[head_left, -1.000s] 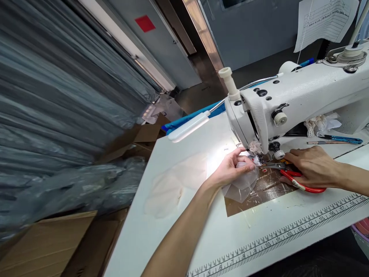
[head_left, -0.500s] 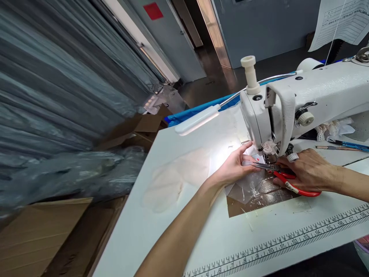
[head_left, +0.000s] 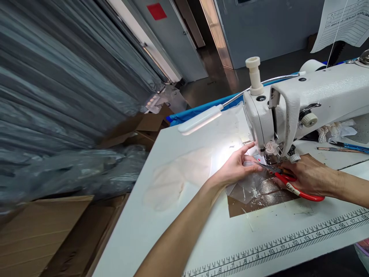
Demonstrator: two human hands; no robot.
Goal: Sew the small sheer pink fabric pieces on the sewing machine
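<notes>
Since a second ago the red-handled scissors (head_left: 291, 187) have slid left to meet the left hand (head_left: 236, 168), whose grip pinches sheer fabric (head_left: 247, 188) under the sewing machine (head_left: 325, 92) at centre right. The right hand (head_left: 308, 175) has its grip closed on their handles. Across the white counter (head_left: 173, 231) a printed ruler (head_left: 288, 245) runs along the lower edge, and a lamp (head_left: 200, 119) lights it. Plastic sheeting (head_left: 57, 96) and cardboard boxes (head_left: 43, 231) fill the left.

Left hand (head_left: 235, 168) half-open, right hand (head_left: 306, 176) clenched.

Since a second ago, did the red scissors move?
Yes. The red scissors slid left a little: their tips now poke past the sewing machine needle, toward the left hand.
</notes>
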